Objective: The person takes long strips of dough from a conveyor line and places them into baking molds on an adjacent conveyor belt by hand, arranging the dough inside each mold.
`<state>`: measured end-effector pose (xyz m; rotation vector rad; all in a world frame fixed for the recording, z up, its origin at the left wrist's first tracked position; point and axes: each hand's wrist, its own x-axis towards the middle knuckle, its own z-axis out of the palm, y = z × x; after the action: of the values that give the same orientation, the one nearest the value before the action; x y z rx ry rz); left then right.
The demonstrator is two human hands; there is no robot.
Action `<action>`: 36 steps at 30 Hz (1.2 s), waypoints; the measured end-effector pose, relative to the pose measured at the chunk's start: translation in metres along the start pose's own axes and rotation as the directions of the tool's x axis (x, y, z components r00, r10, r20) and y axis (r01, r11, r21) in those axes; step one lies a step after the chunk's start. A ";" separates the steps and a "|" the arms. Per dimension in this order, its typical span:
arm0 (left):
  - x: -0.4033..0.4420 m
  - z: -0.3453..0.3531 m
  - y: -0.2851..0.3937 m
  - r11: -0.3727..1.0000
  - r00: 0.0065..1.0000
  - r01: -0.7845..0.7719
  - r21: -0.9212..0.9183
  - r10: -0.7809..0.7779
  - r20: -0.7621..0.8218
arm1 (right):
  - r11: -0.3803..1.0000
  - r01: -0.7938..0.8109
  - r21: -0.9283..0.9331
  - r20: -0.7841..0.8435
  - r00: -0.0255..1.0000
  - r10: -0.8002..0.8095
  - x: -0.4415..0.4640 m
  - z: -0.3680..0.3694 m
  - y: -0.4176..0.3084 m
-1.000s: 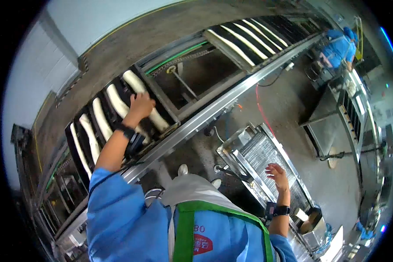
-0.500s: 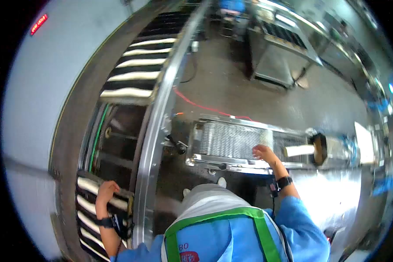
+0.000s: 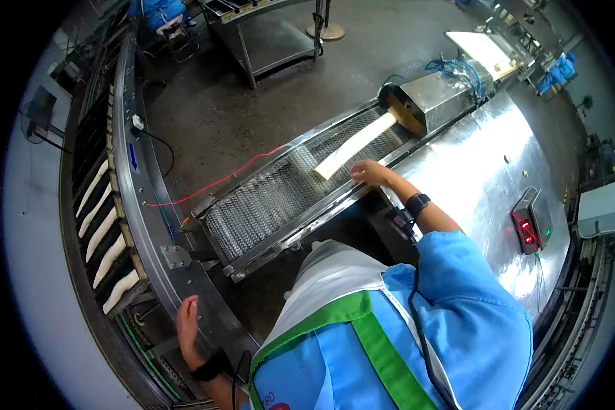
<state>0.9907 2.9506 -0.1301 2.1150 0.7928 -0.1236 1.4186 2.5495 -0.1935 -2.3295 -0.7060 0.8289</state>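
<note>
A long pale dough strip (image 3: 355, 145) lies on the mesh conveyor belt (image 3: 253, 217), its far end at the mouth of a metal machine housing (image 3: 444, 99). Just beside the strip's near end, over the belt's side rail, is my right hand (image 3: 372, 173); its fingers are loosely bent and hold nothing. My left hand (image 3: 187, 321) hovers by the metal rail (image 3: 178, 256) on the left, empty, with its fingers stretched out. Beyond it, several dough strips (image 3: 106, 239) rest in the grooves of a dark tray on the line along the wall.
A shiny steel table (image 3: 471, 171) adjoins the belt, with a red-lit digital scale (image 3: 528, 222) on it. A red cord (image 3: 236, 174) runs from the rail to the belt. A metal trolley (image 3: 273, 48) stands behind, and a person in blue (image 3: 158, 12) is at the back left.
My view has swung to the right. The dough strip extends farther out of the housing. My left hand has left the near tray's dough strips; my right hand is now beside the strip.
</note>
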 end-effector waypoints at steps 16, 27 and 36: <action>-0.001 0.026 0.107 0.988 0.983 0.156 -0.009 -0.157 -0.097 | 0.730 -0.052 -0.682 -0.227 0.963 -0.144 0.067 -0.048 0.033; 0.019 0.011 0.074 0.964 0.954 0.261 -0.044 -0.265 -0.141 | 0.741 0.279 -0.612 0.187 0.960 -0.207 0.141 -0.039 0.008; 0.070 -0.015 0.044 0.980 0.972 0.162 -0.114 -0.179 -0.154 | 0.987 -0.080 0.142 0.439 0.898 0.009 0.162 -0.079 -0.100</action>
<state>1.0690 2.9774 -0.1148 1.9774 1.0573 -0.0003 1.5531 2.6960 -0.1399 -2.0397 -0.7387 1.4046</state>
